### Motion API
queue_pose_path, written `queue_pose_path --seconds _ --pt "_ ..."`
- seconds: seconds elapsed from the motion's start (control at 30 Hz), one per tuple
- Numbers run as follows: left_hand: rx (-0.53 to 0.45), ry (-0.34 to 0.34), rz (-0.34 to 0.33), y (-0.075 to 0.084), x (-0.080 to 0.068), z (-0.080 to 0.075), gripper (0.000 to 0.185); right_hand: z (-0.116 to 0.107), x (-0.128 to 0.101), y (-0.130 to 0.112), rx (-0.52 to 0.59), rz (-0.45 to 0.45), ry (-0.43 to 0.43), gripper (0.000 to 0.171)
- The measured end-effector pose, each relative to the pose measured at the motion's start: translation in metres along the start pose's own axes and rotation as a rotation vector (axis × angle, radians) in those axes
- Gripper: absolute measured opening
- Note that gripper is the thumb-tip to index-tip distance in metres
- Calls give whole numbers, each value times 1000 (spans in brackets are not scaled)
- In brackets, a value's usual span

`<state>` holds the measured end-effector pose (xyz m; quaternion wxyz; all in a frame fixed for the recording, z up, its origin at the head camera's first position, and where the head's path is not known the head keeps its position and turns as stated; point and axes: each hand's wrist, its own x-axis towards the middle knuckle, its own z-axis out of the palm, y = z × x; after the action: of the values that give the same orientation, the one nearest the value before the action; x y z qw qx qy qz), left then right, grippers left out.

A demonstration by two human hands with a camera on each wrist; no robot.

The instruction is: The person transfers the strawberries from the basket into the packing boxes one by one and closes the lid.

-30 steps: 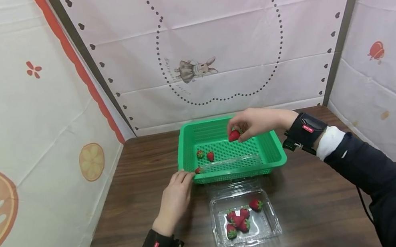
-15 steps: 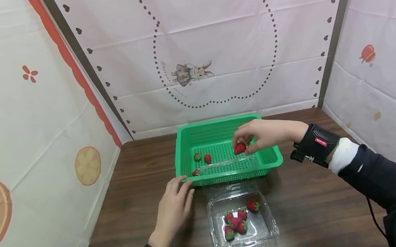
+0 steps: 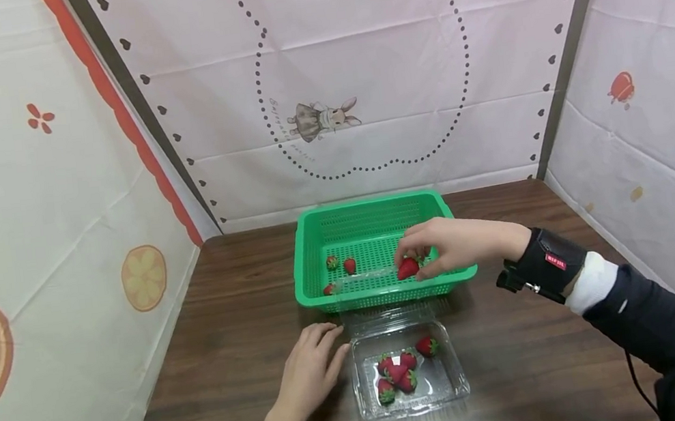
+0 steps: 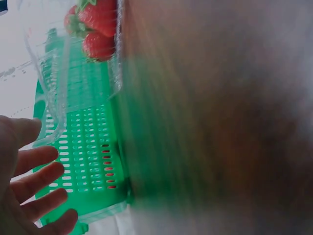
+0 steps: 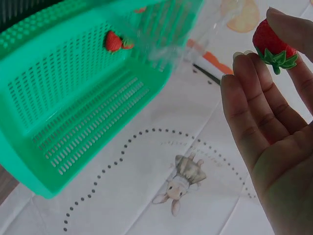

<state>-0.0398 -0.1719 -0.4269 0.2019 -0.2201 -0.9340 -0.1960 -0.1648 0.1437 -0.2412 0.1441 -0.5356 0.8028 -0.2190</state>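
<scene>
My right hand (image 3: 458, 242) pinches a red strawberry (image 5: 271, 41) between thumb and fingers, its green leaves showing. In the head view that hand is over the near right part of the green basket (image 3: 368, 210). Inside the basket lie a few strawberries (image 3: 350, 265) towards the left. My left hand (image 3: 307, 368), fingers spread in the left wrist view, is beside the left edge of a clear plastic box (image 3: 439, 388). Several strawberries (image 3: 396, 373) lie in this box. Its clear lid (image 3: 376, 282) stands open, leaning over the basket's near rim.
Everything stands on a dark wooden table (image 3: 221, 332). A printed cloth wall (image 3: 359, 64) rises behind it, with more cloth at left and right. A black cable (image 3: 638, 384) hangs by the right sleeve.
My right hand has come nearer and lower over the basket with the strawberry. My left hand has left the basket's near left corner and moved to the plastic box's left side.
</scene>
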Motion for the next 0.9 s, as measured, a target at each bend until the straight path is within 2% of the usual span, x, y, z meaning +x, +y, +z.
queue_pose_path --seconds 0.27,0.47,0.73,0.9 --pt "-14 -58 -38 2 0 6 25 22 -4 -7 -9 -79 -8 27" --pt "-17 -114 -65 5 0 7 23 51 -9 -9 28 -92 -52 27" --pt "-8 -125 -52 5 2 6 22 92 -14 2 108 -52 -144 26" --pt "-11 -122 -42 7 2 5 21 114 -18 11 72 -2 -177 25"
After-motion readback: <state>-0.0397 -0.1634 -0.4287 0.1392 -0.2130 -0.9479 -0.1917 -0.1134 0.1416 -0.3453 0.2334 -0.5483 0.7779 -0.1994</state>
